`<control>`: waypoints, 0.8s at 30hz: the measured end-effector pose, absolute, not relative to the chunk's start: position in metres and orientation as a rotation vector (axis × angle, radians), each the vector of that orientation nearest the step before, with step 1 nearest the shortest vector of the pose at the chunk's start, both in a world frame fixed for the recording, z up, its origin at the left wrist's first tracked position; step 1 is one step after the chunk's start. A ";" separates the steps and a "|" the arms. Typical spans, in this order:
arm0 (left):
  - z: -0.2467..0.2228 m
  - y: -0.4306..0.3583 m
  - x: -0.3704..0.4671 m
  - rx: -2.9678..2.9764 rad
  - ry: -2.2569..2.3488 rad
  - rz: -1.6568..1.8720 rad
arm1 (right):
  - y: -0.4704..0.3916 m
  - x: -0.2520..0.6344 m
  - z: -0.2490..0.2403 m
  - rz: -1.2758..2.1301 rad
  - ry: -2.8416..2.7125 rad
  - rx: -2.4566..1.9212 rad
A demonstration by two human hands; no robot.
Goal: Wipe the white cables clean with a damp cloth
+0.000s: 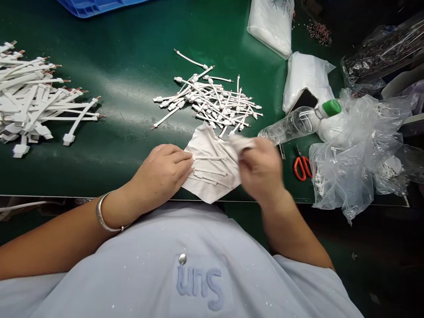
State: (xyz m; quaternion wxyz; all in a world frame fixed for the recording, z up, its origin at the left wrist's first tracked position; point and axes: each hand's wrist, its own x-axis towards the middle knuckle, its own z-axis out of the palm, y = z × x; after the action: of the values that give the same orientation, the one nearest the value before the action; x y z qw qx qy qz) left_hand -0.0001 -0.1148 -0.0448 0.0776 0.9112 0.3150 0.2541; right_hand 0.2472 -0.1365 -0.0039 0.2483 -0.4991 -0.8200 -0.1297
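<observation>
A white cloth [213,191] lies on the green table edge in front of me, with several short white cables [211,157] laid across it side by side. My left hand [164,172] is at the cloth's left edge, its fingers pressed together on the end of the uppermost cable. In my right hand [263,170], closed and blurred by motion, is a bunched piece of white cloth [243,142] over the right side. Just beyond the cloth is a loose pile of short white cables [218,101] with connectors and bare copper-coloured ends.
A bigger heap of white cables [36,97] lies at the left. To the right are a clear bottle [291,125] with a green cap, a phone [304,99], red-handled cutters [300,168] and plastic bags [347,172]. A blue bin [89,8] stands at the back.
</observation>
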 end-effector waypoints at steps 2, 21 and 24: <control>-0.044 -0.115 0.001 2.741 0.949 0.758 | -0.141 0.217 -0.018 -0.204 -2.470 -1.345; -0.045 -0.117 0.001 2.824 0.970 0.741 | -0.131 0.209 -0.039 -0.331 -2.728 -1.203; -0.044 -0.117 0.001 2.848 0.982 0.732 | -0.130 0.210 -0.040 -0.318 -2.767 -1.246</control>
State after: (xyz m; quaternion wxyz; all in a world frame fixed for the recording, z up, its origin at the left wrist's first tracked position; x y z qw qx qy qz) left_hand 0.0008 -0.1172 -0.0437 0.0209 0.9185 0.3166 0.2359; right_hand 0.2097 -0.1304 -0.0397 0.0454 -0.4080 -0.9059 -0.1040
